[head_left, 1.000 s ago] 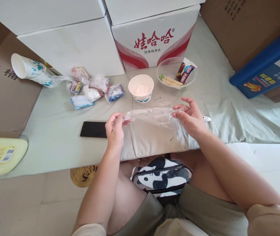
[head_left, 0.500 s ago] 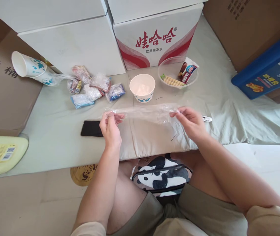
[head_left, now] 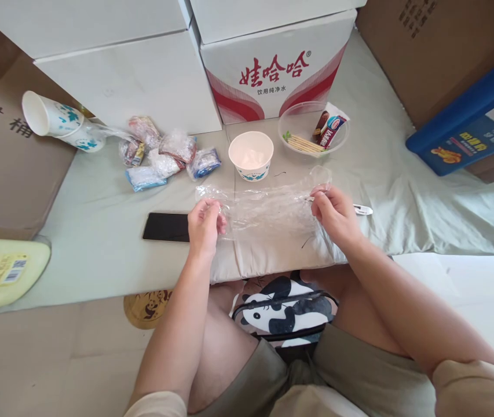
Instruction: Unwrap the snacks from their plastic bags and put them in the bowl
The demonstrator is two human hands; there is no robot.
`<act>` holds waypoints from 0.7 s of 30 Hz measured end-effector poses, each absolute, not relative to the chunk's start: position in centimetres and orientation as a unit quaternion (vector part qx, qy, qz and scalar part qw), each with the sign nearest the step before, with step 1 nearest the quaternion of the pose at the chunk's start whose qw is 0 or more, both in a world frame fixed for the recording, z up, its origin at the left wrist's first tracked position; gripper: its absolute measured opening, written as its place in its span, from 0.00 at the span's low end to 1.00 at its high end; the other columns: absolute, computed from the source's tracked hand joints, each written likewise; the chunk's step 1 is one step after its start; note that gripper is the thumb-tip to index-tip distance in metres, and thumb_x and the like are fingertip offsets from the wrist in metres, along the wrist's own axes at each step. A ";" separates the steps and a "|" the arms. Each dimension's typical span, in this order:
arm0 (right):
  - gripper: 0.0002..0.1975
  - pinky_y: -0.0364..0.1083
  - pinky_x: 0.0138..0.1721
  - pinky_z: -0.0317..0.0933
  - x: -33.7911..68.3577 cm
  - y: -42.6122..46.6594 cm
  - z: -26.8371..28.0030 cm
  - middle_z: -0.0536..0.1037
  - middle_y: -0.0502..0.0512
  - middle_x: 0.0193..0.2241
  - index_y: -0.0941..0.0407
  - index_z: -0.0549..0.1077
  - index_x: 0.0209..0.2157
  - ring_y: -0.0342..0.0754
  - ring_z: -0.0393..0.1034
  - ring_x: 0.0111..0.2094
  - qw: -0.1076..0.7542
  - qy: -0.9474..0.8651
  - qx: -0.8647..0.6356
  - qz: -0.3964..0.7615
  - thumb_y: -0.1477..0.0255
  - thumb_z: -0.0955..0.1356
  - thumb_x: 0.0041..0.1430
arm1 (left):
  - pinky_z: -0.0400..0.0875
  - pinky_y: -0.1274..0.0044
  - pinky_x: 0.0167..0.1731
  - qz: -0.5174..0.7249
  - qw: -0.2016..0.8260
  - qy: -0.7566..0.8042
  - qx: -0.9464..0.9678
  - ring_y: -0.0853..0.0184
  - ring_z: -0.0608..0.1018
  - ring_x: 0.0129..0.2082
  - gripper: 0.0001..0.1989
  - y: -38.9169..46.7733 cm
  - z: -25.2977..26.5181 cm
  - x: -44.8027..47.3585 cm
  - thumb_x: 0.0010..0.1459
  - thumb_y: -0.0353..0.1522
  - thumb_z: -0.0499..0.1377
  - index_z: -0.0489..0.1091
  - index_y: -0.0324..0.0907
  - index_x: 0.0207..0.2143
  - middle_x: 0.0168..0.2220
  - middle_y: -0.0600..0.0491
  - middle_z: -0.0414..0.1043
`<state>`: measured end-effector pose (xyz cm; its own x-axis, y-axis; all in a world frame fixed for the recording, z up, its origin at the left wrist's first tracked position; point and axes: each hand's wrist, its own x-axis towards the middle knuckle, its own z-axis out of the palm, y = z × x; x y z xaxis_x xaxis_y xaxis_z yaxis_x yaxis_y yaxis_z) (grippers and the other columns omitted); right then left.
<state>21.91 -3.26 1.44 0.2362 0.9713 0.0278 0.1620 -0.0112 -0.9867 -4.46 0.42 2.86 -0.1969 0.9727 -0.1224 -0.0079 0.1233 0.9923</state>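
Note:
A sheet of clear plastic film (head_left: pixel 268 208) stretches between my two hands above the front of the cloth-covered surface. My left hand (head_left: pixel 207 225) is closed on its left end, beside a dark phone (head_left: pixel 165 226). At the other end, my right hand (head_left: pixel 333 209) pinches the film, close to a white pen-like object (head_left: pixel 363 209). Just behind the film stands a paper bowl (head_left: pixel 251 156) with a blue pattern; something whitish lies in it.
Several plastic-wrapped packets (head_left: pixel 177 145) lie left of the bowl, near stacked paper cups (head_left: pixel 62 121). A clear plastic bowl (head_left: pixel 288 147) at the right holds sticks and a snack packet. White boxes (head_left: pixel 273 69) line the back; a blue container (head_left: pixel 464 124) stands at right.
The film has spread from a narrow, taut strip into a wider, looser sheet. My left hand has moved slightly right and down; my right hand has shifted only a little.

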 end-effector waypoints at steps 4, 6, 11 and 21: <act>0.14 0.43 0.24 0.55 21.9 -3.5 1.6 0.69 0.47 0.19 0.54 0.67 0.25 0.41 0.60 0.21 0.495 -0.498 -0.607 0.372 0.64 0.66 0.63 | 0.55 0.84 0.13 0.540 0.446 0.588 0.405 0.75 0.68 0.14 0.11 0.7 2.6 -4.7 0.50 0.38 0.61 0.65 0.43 0.22 0.17 0.58 0.66; 0.12 0.44 0.25 0.58 21.9 -3.5 1.9 0.72 0.48 0.22 0.53 0.67 0.28 0.42 0.64 0.22 0.531 -0.478 -0.599 0.362 0.63 0.66 0.63 | 0.52 0.83 0.11 0.541 0.437 0.594 0.405 0.76 0.65 0.13 0.11 0.8 2.5 -4.9 0.51 0.36 0.60 0.64 0.43 0.20 0.16 0.58 0.65; 0.09 0.43 0.20 0.56 22.1 -3.2 2.4 0.75 0.48 0.24 0.51 0.65 0.32 0.42 0.62 0.18 0.532 -0.429 -0.639 0.352 0.63 0.68 0.59 | 0.47 0.82 0.10 0.498 0.435 0.612 0.434 0.76 0.59 0.10 0.09 0.7 2.3 -5.2 0.51 0.35 0.61 0.67 0.43 0.21 0.12 0.60 0.61; 0.05 0.47 0.30 0.58 22.9 -2.8 1.4 0.79 0.52 0.28 0.53 0.71 0.35 0.45 0.67 0.23 0.344 -0.539 -0.728 0.248 0.67 0.65 0.59 | 0.64 0.80 0.24 0.508 0.313 0.637 0.489 0.73 0.73 0.22 0.09 1.5 1.3 -6.0 0.47 0.27 0.59 0.66 0.44 0.34 0.28 0.58 0.72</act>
<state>22.94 -2.79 1.39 0.2958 0.9552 0.0100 0.6135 -0.1820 -0.7684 -6.01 1.46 1.34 -0.3258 0.9403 0.0985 0.3056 0.0061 0.9521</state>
